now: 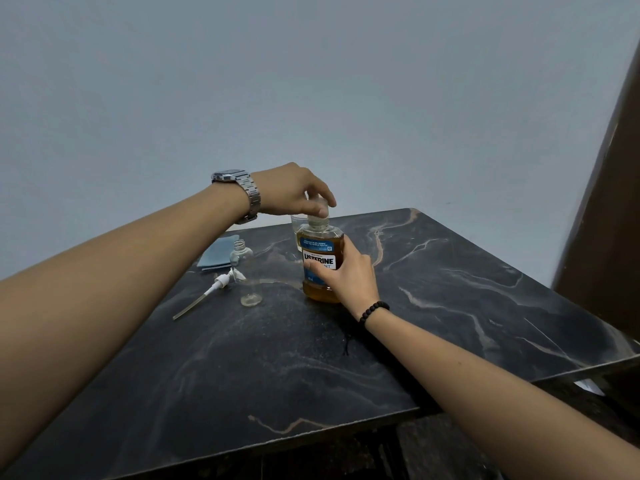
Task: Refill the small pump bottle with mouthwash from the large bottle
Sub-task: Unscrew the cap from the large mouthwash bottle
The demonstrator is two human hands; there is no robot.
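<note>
Two bare forearms come in from the bottom corners over a dark marble-look table [450, 306] — the right hand [349, 275], with a black bead bracelet [374, 310] on the wrist, is wrapped around the side of the large bottle [320, 265] of amber mouthwash, which stands upright near the middle of the table. The left hand [294, 190], silver watch [242, 188] on the wrist, is clamped down over the bottle's cap [317, 211] with fingers curled around it. Just left of that sits the small pump bottle [245, 271] — clear, open-topped — with its white pump head [216, 285] lying beside it, a folded blue cloth [218, 252] behind, and a clear glass [298, 225] partly hidden behind the large bottle.
</note>
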